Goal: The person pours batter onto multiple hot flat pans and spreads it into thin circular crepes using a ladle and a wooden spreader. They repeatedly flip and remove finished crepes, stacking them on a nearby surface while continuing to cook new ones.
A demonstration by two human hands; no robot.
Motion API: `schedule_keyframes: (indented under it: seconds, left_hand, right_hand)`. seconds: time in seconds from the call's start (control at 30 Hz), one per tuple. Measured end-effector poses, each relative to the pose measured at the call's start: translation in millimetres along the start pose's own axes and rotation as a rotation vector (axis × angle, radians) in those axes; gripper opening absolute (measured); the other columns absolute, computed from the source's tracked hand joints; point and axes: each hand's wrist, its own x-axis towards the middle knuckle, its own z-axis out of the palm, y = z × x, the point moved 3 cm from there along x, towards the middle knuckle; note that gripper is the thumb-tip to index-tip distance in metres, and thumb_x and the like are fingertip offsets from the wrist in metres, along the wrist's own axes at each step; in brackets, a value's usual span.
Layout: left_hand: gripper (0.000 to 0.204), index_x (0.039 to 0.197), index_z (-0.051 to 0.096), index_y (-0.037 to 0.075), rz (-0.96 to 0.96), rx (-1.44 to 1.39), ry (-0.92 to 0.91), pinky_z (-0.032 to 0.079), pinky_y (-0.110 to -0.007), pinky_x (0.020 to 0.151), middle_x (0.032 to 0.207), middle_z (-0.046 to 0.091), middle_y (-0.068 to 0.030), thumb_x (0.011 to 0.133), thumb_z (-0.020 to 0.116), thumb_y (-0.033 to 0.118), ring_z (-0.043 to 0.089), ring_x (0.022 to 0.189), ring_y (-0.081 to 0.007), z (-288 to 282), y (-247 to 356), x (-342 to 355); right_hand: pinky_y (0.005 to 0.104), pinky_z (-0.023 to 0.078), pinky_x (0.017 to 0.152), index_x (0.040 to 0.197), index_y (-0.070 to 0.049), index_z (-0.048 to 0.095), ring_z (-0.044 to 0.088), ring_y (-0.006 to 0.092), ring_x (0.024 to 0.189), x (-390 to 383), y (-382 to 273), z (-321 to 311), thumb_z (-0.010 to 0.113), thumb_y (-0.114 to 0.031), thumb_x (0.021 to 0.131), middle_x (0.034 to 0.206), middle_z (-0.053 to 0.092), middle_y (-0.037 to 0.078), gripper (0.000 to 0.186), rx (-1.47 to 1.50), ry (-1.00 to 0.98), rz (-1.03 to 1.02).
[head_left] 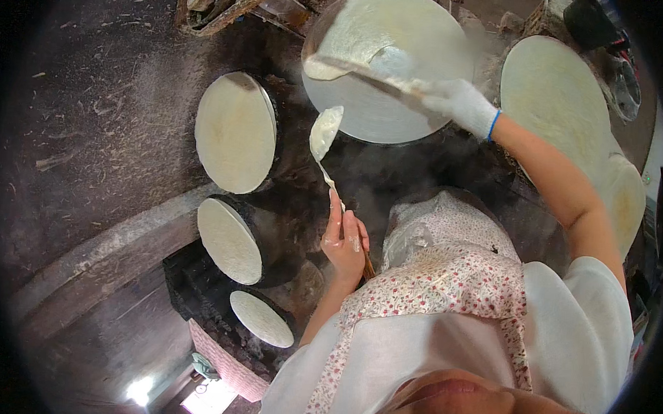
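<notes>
A large round griddle (382, 120) lies at the top middle, its far part coated with pale batter (407, 20). My right hand (463, 102), in a white glove with a blue cuff edge, grips the handle of a batter spreader (347, 66) laid across it. Batter clings to the blade, and the near part of the griddle shows bare grey. My left hand (346, 242), bare and spotted with batter, holds a ladle (325, 134) by its long handle. The ladle's batter-coated bowl is raised, apart from the griddle in the picture.
Down the left side stand three round griddles covered with pale flatbread: a larger one (235, 134), a middle one (230, 241) and a small one (262, 319). Large thin flatbreads (557, 109) lie at the right. A basket (225, 13) sits at the upper left. Steam blurs the griddle's right side.
</notes>
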Motion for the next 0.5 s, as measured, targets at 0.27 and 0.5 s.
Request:
schedule_keyframes:
  seconds: [0.27,0.5]
  left_hand:
    - [0.050,0.160,0.044,0.005,-0.084,-0.040,0.034,0.037,-0.020,0.045,0.065,0.056,0.0014,0.111,0.050,0.010,0.044,0.049,-0.0033,-5,-19,-8]
    - [0.048,0.158,0.048,0.003,-0.061,0.125,0.078,0.035,-0.024,0.043,0.059,0.049,0.0026,0.110,0.050,0.007,0.042,0.047,-0.0040,-16,-10,21]
  right_hand:
    - [0.0372,0.056,0.096,0.134,-0.029,0.073,0.073,0.0340,0.106,23,-32,6,0.062,-0.042,0.101,0.117,0.077,0.015,0.038,-0.158,-0.136,0.231]
    - [0.0426,0.058,0.088,0.129,-0.020,0.076,0.074,0.0371,0.095,49,-16,-22,0.060,-0.045,0.099,0.111,0.076,0.019,0.042,-0.200,-0.042,0.110]
